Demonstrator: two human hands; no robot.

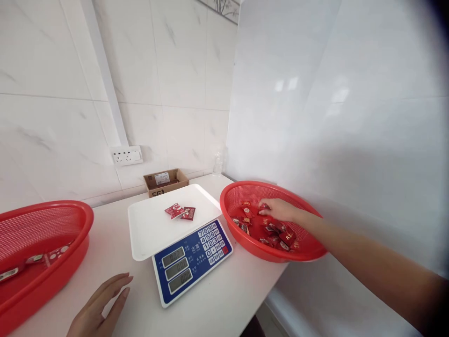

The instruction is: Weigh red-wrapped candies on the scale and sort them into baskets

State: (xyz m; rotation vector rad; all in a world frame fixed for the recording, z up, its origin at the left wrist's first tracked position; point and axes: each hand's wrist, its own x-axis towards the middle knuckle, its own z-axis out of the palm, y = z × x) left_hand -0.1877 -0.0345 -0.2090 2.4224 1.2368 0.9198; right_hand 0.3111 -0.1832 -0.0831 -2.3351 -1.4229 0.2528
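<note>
My right hand (278,210) reaches into the red mesh basket (231,194) on the right and its fingers close on a small red packet (262,206) among several red packets (277,233) lying there. My left hand (100,306) rests flat on the white counter (224,299), fingers stretched out, holding nothing, just left of a digital scale (192,260). The scale's white tray (147,229) carries two red packets (180,212). Its blue panel shows three displays and a keypad.
A second red basket (70,220) at the left edge holds a few packets (35,260). A small open cardboard box (165,181) stands against the tiled wall, below a white socket strip (126,155). A clear small bottle (218,164) sits in the corner. The counter ends at the front right.
</note>
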